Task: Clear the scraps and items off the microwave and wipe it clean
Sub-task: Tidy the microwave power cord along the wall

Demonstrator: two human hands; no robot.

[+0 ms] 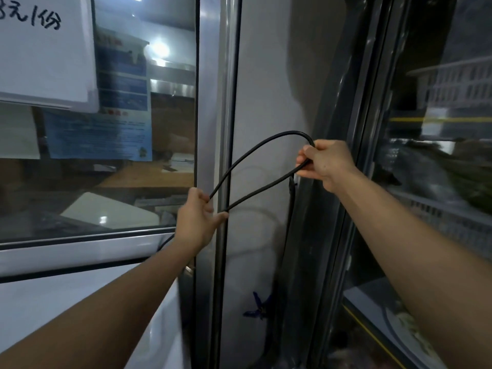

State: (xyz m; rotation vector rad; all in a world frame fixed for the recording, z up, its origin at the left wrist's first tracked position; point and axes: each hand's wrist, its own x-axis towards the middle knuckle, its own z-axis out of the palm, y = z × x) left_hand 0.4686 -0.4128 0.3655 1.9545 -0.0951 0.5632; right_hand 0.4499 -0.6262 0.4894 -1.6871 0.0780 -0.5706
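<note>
A black cable (pixel 255 151) forms a loop held up in front of a grey wall panel. My left hand (pixel 195 222) pinches both strands of the loop at its lower left end, near a metal window frame. My right hand (pixel 323 165) grips the loop's upper right bend, fingers closed around the cable. A further stretch of black cable (pixel 291 193) hangs down along the dark frame below my right hand. A white appliance surface (pixel 53 302), possibly the microwave, lies at lower left under my left forearm.
A glass window (pixel 119 155) on the left shows a white paper sign (pixel 45 54) and blue posters. A dark glass-doored cabinet (pixel 439 155) stands on the right. A blue clip-like object (pixel 259 307) sits low on the grey panel.
</note>
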